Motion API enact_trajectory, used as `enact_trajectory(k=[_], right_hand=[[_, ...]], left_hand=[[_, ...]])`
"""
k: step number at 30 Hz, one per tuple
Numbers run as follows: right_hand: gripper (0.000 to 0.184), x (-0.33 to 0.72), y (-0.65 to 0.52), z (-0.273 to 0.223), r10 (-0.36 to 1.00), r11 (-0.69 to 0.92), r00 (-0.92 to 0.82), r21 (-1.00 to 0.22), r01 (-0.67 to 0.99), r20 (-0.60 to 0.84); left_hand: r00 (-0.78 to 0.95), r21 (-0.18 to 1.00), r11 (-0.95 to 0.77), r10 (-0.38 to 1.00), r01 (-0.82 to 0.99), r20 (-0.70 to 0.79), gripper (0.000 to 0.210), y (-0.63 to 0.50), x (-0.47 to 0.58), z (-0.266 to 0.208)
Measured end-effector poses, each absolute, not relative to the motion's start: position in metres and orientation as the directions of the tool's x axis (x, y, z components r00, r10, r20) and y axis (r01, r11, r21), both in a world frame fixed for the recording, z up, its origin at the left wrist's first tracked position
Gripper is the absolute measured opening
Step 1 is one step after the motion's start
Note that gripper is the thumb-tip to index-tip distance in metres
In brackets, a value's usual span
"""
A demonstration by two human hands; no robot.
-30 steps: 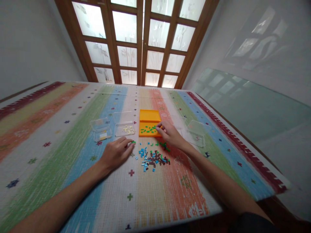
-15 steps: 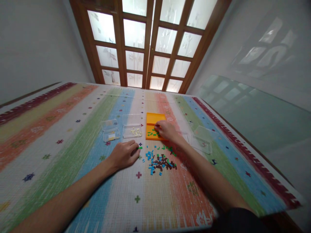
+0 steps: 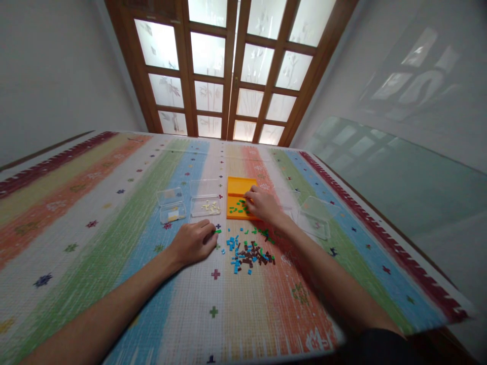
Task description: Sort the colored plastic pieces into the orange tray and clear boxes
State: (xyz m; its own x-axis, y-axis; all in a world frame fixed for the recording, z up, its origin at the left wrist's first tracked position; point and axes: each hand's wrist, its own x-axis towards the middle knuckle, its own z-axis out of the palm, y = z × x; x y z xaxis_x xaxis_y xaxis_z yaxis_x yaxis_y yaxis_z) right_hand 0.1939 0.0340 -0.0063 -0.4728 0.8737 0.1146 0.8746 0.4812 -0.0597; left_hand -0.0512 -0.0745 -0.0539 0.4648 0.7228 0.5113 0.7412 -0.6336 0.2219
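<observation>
Bricks, small and green (image 3: 240, 211), lie scattered in the near half of an open orange case (image 3: 242, 185), under and just left of the right hand (image 3: 263, 205). That hand leans over the case's right side with its fingers bent and drawn together; I cannot tell whether a brick is between them. The left hand (image 3: 194, 242) rests half curled on the striped cloth (image 3: 190, 304), a green piece (image 3: 218, 231) at its fingertips, though whether pinched or only touched I cannot tell. Between the hands and nearer the body is a loose heap of brown bricks (image 3: 253, 256), with blue bricks (image 3: 231, 243) on the side towards the left hand. More green bits sit just below the right hand. Beyond the left hand stand a clear tray (image 3: 197, 206) of pale pieces (image 3: 211, 207) and, farther left, a smaller clear box (image 3: 163, 217); another clear box (image 3: 318, 229) lies right of the right hand
</observation>
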Motion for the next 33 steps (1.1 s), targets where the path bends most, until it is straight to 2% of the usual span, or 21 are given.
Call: enact_trajectory(k=[5, 9, 11, 14, 17, 26, 30, 33], right_hand=[[0.025, 0.224, 0.021, -0.008, 0.854, 0.517, -0.500, -0.133, 0.845, 0.142], [0.018, 0.254, 0.001, -0.013, 0.769, 0.639, -0.627, -0.206, 0.742, 0.124], [0.020, 0.265, -0.009, -0.016, 0.734, 0.678, -0.654, -0.248, 0.692, 0.184], [0.023, 0.276, -0.020, -0.022, 0.724, 0.689, -0.640, -0.315, 0.653, 0.257], [0.020, 0.280, -0.027, -0.025, 0.721, 0.687, -0.654, -0.354, 0.635, 0.227], [0.015, 0.272, -0.035, -0.027, 0.744, 0.652, -0.661, -0.326, 0.684, 0.101], [0.016, 0.267, -0.038, -0.023, 0.775, 0.619, -0.628, -0.291, 0.729, 0.075], [0.017, 0.262, -0.041, -0.021, 0.787, 0.604, -0.615, -0.257, 0.754, 0.044]], left_hand=[[0.462, 0.214, -0.639, 0.711, 0.739, 0.530, 0.022, -0.074, -0.051, -0.054], [0.463, 0.231, -0.637, 0.721, 0.736, 0.515, 0.020, -0.074, -0.051, -0.054], [0.453, 0.252, -0.632, 0.730, 0.733, 0.512, 0.018, -0.074, -0.051, -0.054], [0.449, 0.279, -0.628, 0.741, 0.726, 0.500, 0.018, -0.073, -0.052, -0.053], [0.485, 0.281, -0.654, 0.729, 0.702, 0.483, 0.020, -0.072, -0.052, -0.050], [0.488, 0.312, -0.665, 0.725, 0.678, 0.485, 0.023, -0.063, -0.039, -0.037], [0.465, 0.245, -0.637, 0.728, 0.731, 0.504, 0.026, -0.036, -0.033, -0.025], [0.432, 0.191, -0.546, 0.794, 0.816, 0.427, 0.026, -0.010, -0.025, -0.013]])
